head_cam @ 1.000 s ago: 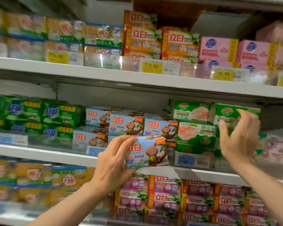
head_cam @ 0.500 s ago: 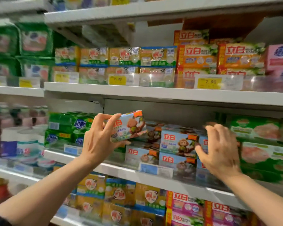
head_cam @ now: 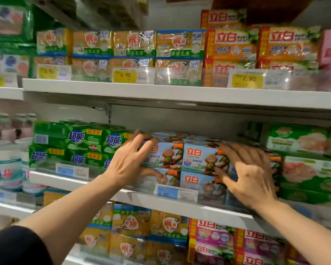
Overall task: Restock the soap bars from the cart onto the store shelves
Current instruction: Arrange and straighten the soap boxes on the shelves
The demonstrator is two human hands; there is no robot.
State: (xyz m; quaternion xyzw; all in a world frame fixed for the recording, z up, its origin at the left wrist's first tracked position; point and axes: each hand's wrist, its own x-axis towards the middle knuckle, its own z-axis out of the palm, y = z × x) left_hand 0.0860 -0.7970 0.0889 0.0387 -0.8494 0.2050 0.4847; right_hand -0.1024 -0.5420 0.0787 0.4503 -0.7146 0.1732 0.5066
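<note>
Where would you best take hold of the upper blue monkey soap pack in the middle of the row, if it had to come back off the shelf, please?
Probably from the front, pinching top and bottom faces of the upper blue monkey soap pack. Neighbouring packs press against both sides, and the right hand covers its right edge.

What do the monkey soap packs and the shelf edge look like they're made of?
Monkey soap packs: probably glossy plastic film wrap, judging by the sheen and creases. Shelf edge: smooth, white, matte, likely painted metal, though the frame can't confirm it.
</note>
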